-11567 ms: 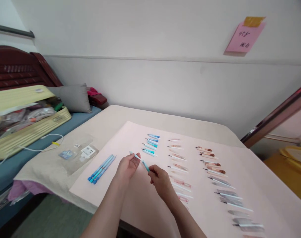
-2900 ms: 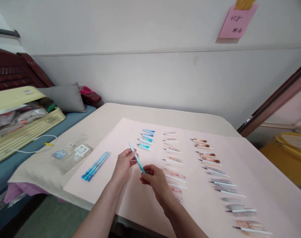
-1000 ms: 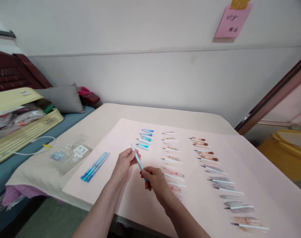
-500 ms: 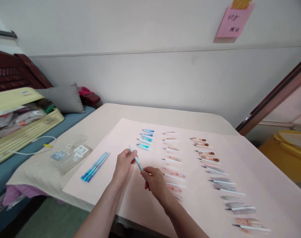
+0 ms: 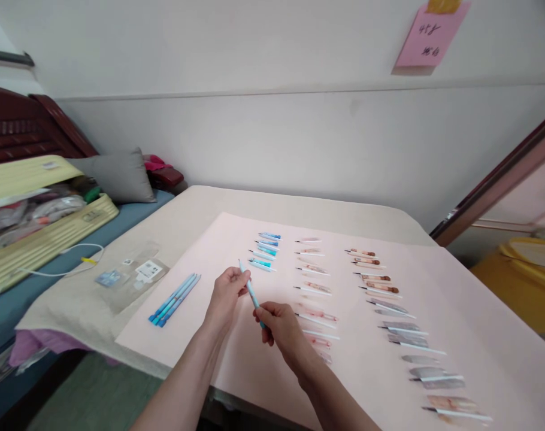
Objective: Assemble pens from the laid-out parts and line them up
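Above the surface [image 5: 317, 206], our left hand [image 5: 226, 293] and right hand [image 5: 280, 323] pinch a pen [image 5: 251, 292]; earlier in two parts, it now seems joined, nearly assembled.

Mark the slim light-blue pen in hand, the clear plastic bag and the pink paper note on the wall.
Slim light-blue pen [image 5: 251, 293], head view: middle of the barrel.
Clear plastic bag [image 5: 132, 290], head view: near its middle.
Pink paper note [image 5: 430, 39], head view: sheet's centre.
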The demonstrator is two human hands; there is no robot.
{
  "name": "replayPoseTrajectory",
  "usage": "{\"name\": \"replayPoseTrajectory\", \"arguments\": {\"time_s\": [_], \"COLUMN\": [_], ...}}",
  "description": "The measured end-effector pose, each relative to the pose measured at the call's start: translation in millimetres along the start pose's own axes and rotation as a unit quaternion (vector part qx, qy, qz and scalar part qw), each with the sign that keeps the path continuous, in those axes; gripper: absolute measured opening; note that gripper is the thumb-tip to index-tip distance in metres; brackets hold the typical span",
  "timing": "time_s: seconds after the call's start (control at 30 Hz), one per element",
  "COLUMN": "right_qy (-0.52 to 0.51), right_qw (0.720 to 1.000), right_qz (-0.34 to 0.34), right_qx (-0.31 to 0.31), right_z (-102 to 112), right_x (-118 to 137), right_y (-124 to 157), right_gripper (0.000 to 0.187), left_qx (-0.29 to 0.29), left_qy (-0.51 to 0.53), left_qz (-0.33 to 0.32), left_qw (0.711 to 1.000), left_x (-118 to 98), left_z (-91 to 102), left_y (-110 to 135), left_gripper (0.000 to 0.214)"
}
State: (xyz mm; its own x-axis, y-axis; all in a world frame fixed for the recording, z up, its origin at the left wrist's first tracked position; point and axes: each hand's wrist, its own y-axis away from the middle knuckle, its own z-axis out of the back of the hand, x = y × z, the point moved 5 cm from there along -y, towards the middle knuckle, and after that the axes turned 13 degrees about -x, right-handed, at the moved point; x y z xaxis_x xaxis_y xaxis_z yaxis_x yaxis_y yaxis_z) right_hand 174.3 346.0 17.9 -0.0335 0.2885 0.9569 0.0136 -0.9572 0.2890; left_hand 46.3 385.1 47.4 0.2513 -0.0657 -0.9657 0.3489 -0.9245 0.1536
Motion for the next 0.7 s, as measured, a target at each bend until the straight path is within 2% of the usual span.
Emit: {"name": "replayPoseTrajectory", "arguments": {"time_s": [0.07, 0.27, 0.47, 0.7], "right_qy": [0.01, -0.025, 0.02, -0.002], "right_qw": [1.0, 1.0, 1.0, 1.0], "right_qz": [0.0, -0.007, 0.007, -0.001], "right_qx": [-0.001, 0.01, -0.01, -0.001], "right_z": [-0.2, -1.5, 0.7, -0.6], "right_x": [-0.8, -3.6, -9.1, -6.5], "right_y": [-0.6, 0.2, -5.4, -3.4], "right_gripper": [0.019, 0.019, 0.019, 0.019], "left_qx": [0.001, 0.045, 0.008, 0.032], "left_qy": [-0.009, 0.047, 0.005, 0.032], "left_qz": [0.001, 0.085, 0.037, 0.088], "left_qw": [1.0, 0.994, 0.999, 0.995], "left_x": [1.3, 7.5, 7.6, 10.4], "left_z": [0.4, -5.6, 0.9, -2.9], "left_y": [-1.5, -0.4, -3.4, -3.1], "left_gripper": [0.025, 0.024, 0.024, 0.024]}}
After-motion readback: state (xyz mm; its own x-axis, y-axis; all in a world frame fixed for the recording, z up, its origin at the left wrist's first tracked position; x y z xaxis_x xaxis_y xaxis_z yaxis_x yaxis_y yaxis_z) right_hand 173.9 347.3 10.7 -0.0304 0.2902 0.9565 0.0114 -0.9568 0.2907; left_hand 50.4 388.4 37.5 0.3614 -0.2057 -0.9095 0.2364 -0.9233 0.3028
